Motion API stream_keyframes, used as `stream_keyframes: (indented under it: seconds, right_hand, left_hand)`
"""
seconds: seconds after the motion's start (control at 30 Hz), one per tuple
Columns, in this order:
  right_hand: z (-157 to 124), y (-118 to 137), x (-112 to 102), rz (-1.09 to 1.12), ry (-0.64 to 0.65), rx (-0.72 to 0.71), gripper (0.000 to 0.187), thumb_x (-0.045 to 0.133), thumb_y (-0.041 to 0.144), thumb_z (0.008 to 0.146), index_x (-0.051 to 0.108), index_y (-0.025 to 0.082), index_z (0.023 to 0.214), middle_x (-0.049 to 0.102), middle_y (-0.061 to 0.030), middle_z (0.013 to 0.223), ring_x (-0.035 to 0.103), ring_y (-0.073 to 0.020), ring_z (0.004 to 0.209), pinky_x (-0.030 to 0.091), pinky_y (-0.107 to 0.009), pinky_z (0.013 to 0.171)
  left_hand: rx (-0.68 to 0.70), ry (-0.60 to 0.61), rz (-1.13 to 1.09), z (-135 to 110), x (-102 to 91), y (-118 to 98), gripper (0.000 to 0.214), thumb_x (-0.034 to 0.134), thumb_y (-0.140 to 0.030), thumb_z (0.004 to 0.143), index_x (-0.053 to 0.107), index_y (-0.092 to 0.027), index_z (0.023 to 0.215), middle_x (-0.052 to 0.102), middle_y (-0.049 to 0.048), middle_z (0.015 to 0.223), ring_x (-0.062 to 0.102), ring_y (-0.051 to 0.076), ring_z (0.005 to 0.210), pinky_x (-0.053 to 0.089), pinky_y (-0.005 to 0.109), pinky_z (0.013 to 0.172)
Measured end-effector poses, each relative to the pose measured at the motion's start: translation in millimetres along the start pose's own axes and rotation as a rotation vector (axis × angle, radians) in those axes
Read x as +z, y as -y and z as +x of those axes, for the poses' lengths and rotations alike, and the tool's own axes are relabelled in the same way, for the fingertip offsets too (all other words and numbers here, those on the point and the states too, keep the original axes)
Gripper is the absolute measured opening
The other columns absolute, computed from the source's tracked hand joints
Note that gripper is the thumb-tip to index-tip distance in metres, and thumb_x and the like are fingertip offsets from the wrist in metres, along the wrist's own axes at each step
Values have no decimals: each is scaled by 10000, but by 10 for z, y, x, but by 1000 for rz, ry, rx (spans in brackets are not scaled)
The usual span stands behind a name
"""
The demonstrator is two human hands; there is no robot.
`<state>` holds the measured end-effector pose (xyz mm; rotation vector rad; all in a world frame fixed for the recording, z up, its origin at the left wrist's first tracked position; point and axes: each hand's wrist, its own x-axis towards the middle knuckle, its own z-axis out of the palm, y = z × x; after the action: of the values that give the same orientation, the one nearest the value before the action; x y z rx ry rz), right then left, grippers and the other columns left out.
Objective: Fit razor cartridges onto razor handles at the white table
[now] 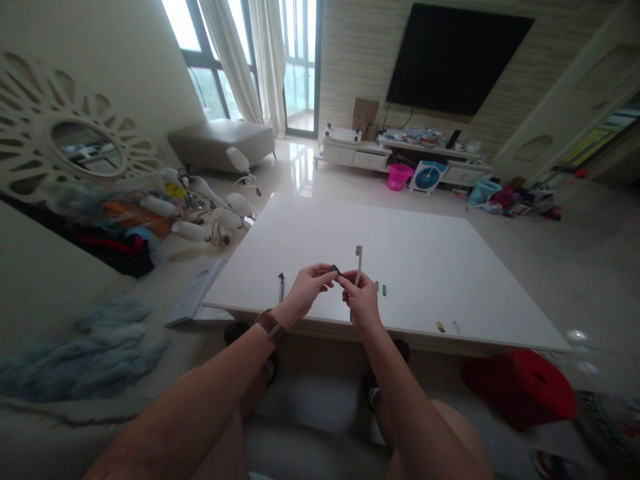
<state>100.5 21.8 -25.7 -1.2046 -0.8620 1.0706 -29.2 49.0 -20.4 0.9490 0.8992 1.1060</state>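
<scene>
While pinched between both bare hands in the head view, above a white table [425, 257]: a small black piece [336, 270], too small to identify further. On its left side, the left hand [309, 288], clasping by thumb and fingers; on its right, the right hand [361, 301], thumb side set against the piece. Also within the right-hand grip, a toothbrush [359, 262] clutched by the handle, head upright above the fingers, bristles facing left and clear of the black piece. Just right of the right hand, flat on the tabletop, two small green strips [385, 291], not in any grasp. Left of the left hand, a slender dark-headed tool [281, 287], lying untouched; farther left, a faint clear item [245, 286]. Well right of the grip, by the near table edge, a small brown-and-dark piece [441, 327] and a pale loop-like object [456, 326]. Progress, by judgement: apparently partway, with black piece and toothbrush both in hand but not in bristle contact. Seemingly left: further handling of the held piece, and perhaps of the loose green strips. Amount already completed: impossible to tell.
</scene>
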Motion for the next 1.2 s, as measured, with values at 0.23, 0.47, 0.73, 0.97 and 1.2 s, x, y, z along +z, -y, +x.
stream_keyframes:
  seconds: [0.23, 0.47, 0.73, 0.97, 1.2]
  right_hand:
    - [-16, 107, 26, 48, 26, 76, 288, 649, 444, 770, 634, 170, 857, 646, -5, 747, 461, -70, 426, 208, -186, 352]
    - [-2, 31, 20, -18, 31, -16, 271, 706, 425, 752, 622, 170, 795, 628, -1, 694, 457, -75, 435, 278, -197, 379]
    - [-1, 36, 5, -33, 36, -35, 253, 713, 399, 757, 635, 164, 807, 642, -8, 708, 457, -77, 442, 303, -204, 393]
    - [-34, 91, 10, -66, 68, 25, 417, 552, 538, 860, 697, 148, 884, 640, -27, 723, 469, -88, 438, 288, -221, 398]
    - [-96, 153, 13, -275, 116, -6, 453, 594, 556, 837, 763, 138, 881, 494, 27, 553, 407, -111, 466, 264, -248, 456]
  left_hand:
    - [12, -34, 28, 0, 17, -32, 387, 857, -401, 656, 751, -130, 911, 715, 86, 872, 566, 134, 716, 393, 263, 647]
    - [29, -6, 2, -5, 28, -16, 376, 885, -410, 627, 754, -136, 849, 702, 73, 773, 579, 146, 709, 402, 279, 660]
    - [42, 26, 10, -16, 41, -50, 352, 872, -376, 640, 776, -120, 861, 705, 84, 774, 568, 139, 700, 407, 275, 662]
    - [49, -139, -61, 23, 23, -52, 295, 868, -311, 591, 771, -124, 798, 694, 68, 770, 541, 117, 670, 417, 267, 666]
    - [53, -236, -133, 46, -20, -112, 285, 865, -293, 561, 772, -141, 783, 686, 57, 770, 518, 101, 653, 399, 246, 636]
